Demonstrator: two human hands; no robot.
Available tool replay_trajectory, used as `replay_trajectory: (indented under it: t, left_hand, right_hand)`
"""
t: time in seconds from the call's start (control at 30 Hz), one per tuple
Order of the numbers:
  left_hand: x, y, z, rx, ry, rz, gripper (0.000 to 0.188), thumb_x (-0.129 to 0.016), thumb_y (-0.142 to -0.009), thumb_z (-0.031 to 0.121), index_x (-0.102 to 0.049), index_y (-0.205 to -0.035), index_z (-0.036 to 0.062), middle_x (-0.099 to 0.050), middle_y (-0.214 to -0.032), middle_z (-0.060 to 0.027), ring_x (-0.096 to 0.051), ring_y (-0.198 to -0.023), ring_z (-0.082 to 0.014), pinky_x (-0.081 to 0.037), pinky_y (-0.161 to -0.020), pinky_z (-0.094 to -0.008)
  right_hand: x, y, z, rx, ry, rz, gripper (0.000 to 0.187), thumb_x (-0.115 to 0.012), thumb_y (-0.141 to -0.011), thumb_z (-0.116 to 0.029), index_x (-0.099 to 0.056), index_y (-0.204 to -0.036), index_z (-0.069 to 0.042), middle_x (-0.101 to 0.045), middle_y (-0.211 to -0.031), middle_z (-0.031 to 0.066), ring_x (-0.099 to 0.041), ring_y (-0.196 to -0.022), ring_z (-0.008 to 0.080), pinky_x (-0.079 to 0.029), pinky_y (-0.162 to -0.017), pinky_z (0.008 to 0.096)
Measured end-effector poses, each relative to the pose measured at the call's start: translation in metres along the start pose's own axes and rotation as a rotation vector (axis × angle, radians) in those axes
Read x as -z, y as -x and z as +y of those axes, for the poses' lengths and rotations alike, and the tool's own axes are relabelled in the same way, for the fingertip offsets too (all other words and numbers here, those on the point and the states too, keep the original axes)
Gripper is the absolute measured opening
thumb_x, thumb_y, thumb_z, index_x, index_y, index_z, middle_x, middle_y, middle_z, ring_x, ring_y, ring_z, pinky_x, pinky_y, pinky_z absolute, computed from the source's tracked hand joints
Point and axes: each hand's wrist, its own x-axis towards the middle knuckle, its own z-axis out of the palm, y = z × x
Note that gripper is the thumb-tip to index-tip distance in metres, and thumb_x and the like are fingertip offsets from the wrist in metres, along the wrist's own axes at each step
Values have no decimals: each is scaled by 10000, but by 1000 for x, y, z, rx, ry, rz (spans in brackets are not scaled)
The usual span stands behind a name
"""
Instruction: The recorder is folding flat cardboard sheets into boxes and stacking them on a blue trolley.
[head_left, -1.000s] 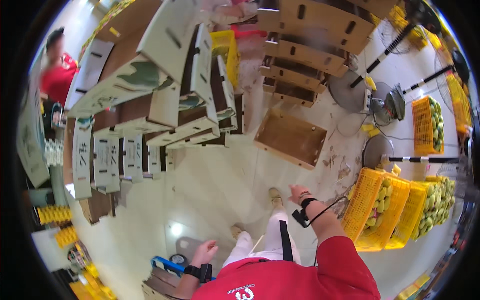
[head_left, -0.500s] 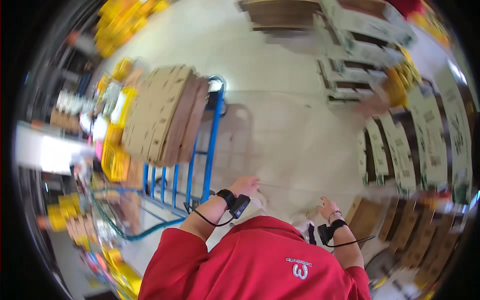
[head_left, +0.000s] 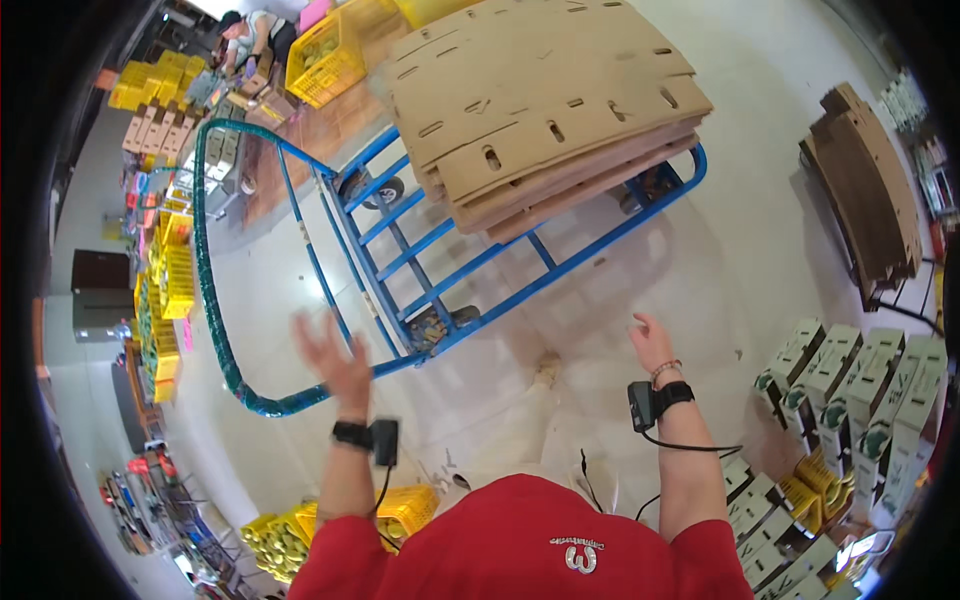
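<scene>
In front of me stands a blue metal platform trolley point(head_left: 440, 285), its push handle point(head_left: 207, 290) wrapped in shiny green tape. Flat brown cardboard sheets with cut slots point(head_left: 555, 100) lie stacked on its far right part. My left hand point(head_left: 338, 365) is raised by the near end of the handle, fingers spread and slightly blurred, with nothing in it. Whether it touches the handle I cannot tell. My right hand point(head_left: 652, 343) hovers over the floor to the right of the trolley's near side, empty, its fingers loosely bent and apart. Both wrists wear black straps with small boxes and cables.
Another stack of brown cardboard point(head_left: 865, 190) stands at the right. White and green cartons point(head_left: 850, 390) are lined up at the lower right. Yellow crates point(head_left: 325, 60) stand beyond the trolley, near a crouching person point(head_left: 255, 45). More yellow crates point(head_left: 405, 510) sit behind my left arm.
My view has swung left, so the trolley now lies across the middle, closer. My left hand has moved out toward the handle, its fingers spreading. My right hand remains raised.
</scene>
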Motion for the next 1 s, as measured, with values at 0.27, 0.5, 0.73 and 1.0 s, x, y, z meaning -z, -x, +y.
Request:
replay_trajectory:
  t: [0.27,0.5,0.73,1.0]
  left_hand:
    - [138,-57,-130,1079,185,-223,422,-591,-759,177,-487,-1126,-6,-580,-837,-95,-584,-650,-170,-473,-568,-287]
    - [117,-71,-54,863,269,-65,334,-500,-749,69,-484,-1068,-31,-462,-576,-18,-472,-434,-91,-386,-399,-231]
    - [175,-10,-91,1032,411,-65,267,-497,-762,50,-476,-1022,-10,-448,-583,7,-428,-431,-71,-349,-388,-217]
    - [160,-38,-59,1090,386,7,338,-490,-792,44,-446,-1122,-11,-430,-603,6,-421,-438,-66,-359,-401,-201]
  right_hand:
    - [-31,-45,-69,148,141,-264,413,-573,-756,-270,-536,-1118,-74,-619,-939,154,-592,-867,278,-459,-772,351]
    - [-20,-40,-75,158,308,-497,437,-570,-762,-265,-506,-1154,-81,-609,-981,151,-576,-907,294,-449,-810,364]
    - [-21,-107,-143,325,401,-275,387,-560,-770,-266,-533,-1100,-65,-582,-1016,146,-545,-951,304,-435,-819,381]
    - [-68,-200,-306,680,244,27,343,-566,-762,-218,-531,-1068,-67,-551,-1066,124,-491,-1027,293,-413,-862,370]
